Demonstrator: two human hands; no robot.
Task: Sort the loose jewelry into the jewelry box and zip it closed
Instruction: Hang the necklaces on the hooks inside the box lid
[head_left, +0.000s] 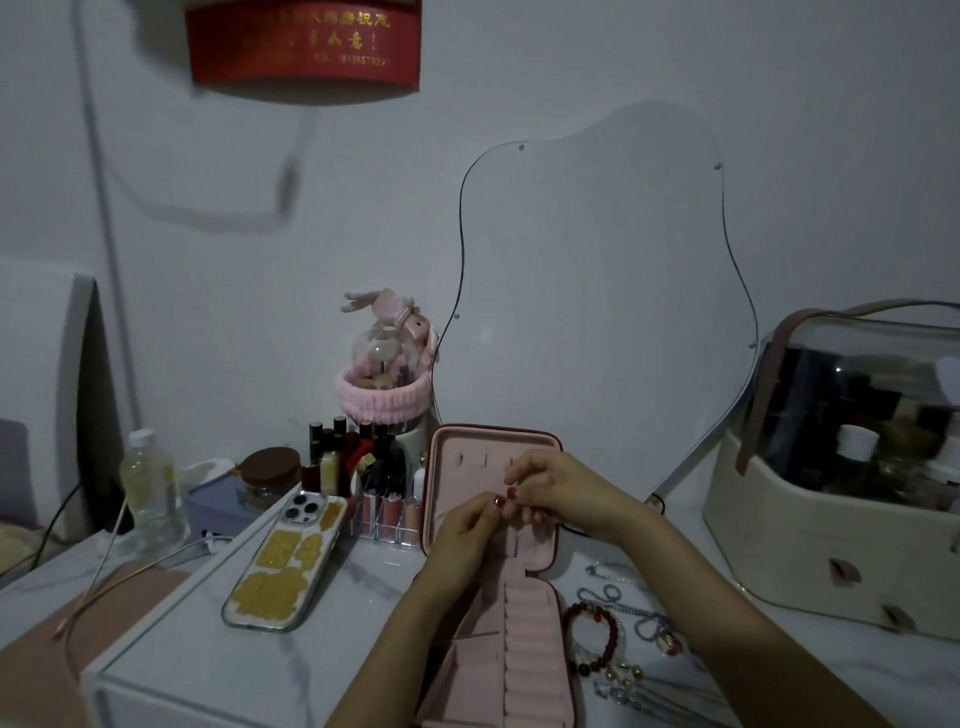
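— What do the fingertips (497, 503) hold?
— Both hands pinch together, perhaps on something tiny, over the open jewelry box (493, 551).
— And next?
— Seating it — beaded bracelets (597, 642) and chains (631, 605) wait beside the box.

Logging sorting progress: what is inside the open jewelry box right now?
The jewelry box shows bare pink ring rolls and open compartments, no jewelry visible. Both hands, left and right, cover its middle, and the nearest part is out of frame.
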